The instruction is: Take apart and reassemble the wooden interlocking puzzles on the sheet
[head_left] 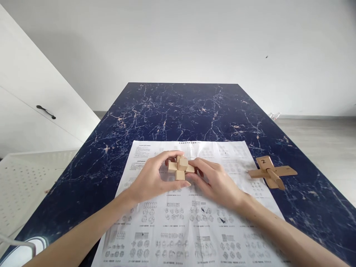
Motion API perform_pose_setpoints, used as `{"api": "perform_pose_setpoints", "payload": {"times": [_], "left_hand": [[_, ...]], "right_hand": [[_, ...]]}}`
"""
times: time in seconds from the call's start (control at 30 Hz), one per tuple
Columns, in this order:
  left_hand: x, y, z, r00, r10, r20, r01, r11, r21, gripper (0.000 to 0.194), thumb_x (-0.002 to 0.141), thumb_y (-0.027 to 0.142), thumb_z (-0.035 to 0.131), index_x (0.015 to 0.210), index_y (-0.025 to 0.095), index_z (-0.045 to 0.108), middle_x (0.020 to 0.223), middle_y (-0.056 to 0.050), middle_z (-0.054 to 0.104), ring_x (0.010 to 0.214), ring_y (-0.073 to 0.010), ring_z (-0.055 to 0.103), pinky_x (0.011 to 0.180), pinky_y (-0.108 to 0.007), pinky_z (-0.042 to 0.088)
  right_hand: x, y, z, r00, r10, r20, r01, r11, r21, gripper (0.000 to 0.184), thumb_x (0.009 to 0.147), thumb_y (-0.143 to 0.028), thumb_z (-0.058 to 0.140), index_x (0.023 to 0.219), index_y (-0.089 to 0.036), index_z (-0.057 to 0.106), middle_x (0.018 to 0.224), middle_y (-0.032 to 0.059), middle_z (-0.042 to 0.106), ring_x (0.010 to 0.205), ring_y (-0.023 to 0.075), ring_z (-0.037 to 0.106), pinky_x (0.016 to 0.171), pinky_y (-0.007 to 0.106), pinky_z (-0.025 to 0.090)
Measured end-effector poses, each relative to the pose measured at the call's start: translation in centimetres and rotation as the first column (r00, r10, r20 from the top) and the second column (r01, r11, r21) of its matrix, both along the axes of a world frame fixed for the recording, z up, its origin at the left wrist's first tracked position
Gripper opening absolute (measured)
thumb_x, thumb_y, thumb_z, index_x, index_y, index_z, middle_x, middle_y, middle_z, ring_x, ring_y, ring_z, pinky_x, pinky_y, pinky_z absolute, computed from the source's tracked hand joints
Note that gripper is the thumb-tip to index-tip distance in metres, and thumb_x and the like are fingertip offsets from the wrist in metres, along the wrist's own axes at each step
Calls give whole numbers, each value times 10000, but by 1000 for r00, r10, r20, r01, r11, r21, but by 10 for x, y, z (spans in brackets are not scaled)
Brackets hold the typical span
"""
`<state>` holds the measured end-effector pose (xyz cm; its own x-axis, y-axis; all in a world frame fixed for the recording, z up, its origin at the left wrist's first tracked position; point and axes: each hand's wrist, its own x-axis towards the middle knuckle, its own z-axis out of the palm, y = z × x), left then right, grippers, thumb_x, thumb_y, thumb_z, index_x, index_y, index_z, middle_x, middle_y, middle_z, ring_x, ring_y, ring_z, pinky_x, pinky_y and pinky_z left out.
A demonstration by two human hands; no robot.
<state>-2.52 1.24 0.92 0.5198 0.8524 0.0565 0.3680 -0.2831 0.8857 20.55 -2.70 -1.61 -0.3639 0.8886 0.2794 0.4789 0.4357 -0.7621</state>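
Note:
A pale wooden burr puzzle [180, 167] of interlocking square bars is held between my two hands above a printed sheet. My left hand [151, 174] grips it from the left, its thumb along the near side and its fingers around the far side. From the right, my right hand [213, 178] pinches the end of the bar that sticks out that way. Part of the puzzle's far side is hidden by my left fingers. Beneath both hands lies the white instruction sheet [172, 222], printed with rows of small diagrams and captions.
To the right, a second wooden cross-shaped puzzle [271, 172] with the numbers 1 and 2 rests partly over the sheet's edge. All this is on a dark blue marbled table [180, 111]. A white perforated surface [30, 178] and a cabinet handle [46, 112] are at left.

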Motion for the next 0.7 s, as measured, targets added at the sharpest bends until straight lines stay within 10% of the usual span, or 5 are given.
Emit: {"api": "perform_pose_setpoints", "payload": {"times": [0.43,0.7], "left_hand": [[1,-3,2,903,0,429,159,929,-334,637,851,467,878,1425,292,663,1442,-121,699,1245,-343,724,996,-468,645],[0,-2,3,941,-40,337,132,958,-255,606,839,372,902,1385,255,667,1298,-109,738,1210,-323,712,1040,-468,599]], "right_hand": [[-6,-4,0,992,5,-125,-30,979,-199,294,1015,-499,694,912,-250,575,732,3,615,579,154,498,515,324,388],[-4,-7,4,995,-26,-95,35,994,102,178,1037,-316,626,880,-258,565,708,-3,612,553,142,504,521,326,407]]}}
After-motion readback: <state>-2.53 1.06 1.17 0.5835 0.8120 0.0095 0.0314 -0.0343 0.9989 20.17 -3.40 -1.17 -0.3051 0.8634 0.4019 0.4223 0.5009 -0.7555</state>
